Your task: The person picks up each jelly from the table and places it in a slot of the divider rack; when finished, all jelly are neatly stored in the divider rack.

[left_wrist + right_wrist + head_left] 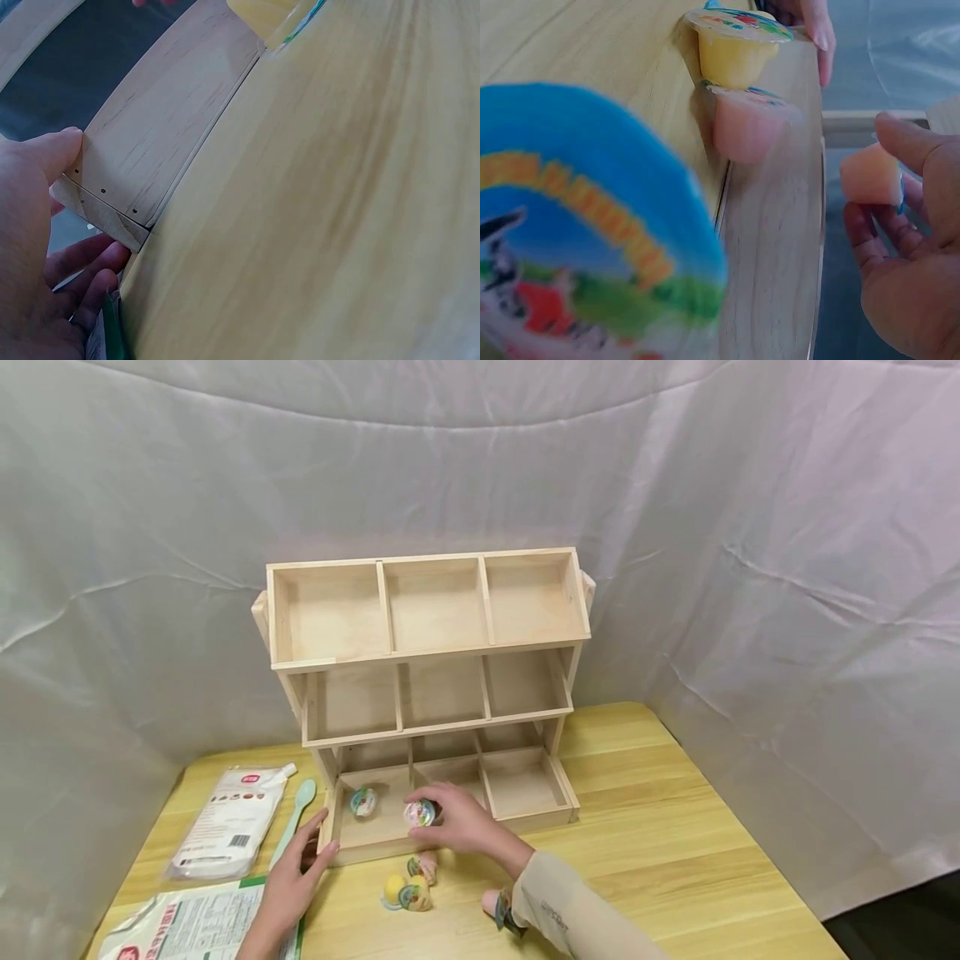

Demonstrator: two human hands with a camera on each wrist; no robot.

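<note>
My right hand (pixel 461 820) pinches a small jelly cup (pixel 419 812) between thumb and fingers, over the bottom tier of a wooden shelf rack (pixel 431 652). Its lid faces up in the head view; in the right wrist view the cup (pixel 870 174) looks pale pinkish-orange. Another jelly cup (pixel 363 802) lies in the bottom-left compartment. My left hand (pixel 294 878) holds the rack's lower front left corner, with the thumb (pixel 64 150) at the front board and the other fingers around the side.
Before the rack lie a pink jelly cup (pixel 424 866) and yellow ones (pixel 415 896). One more cup (pixel 501 910) sits by my right sleeve. At left are a white packet (pixel 232 818), a pale green spoon (pixel 296 814) and a green-edged bag (pixel 198 922). Grey curtains (pixel 420 477) enclose the table.
</note>
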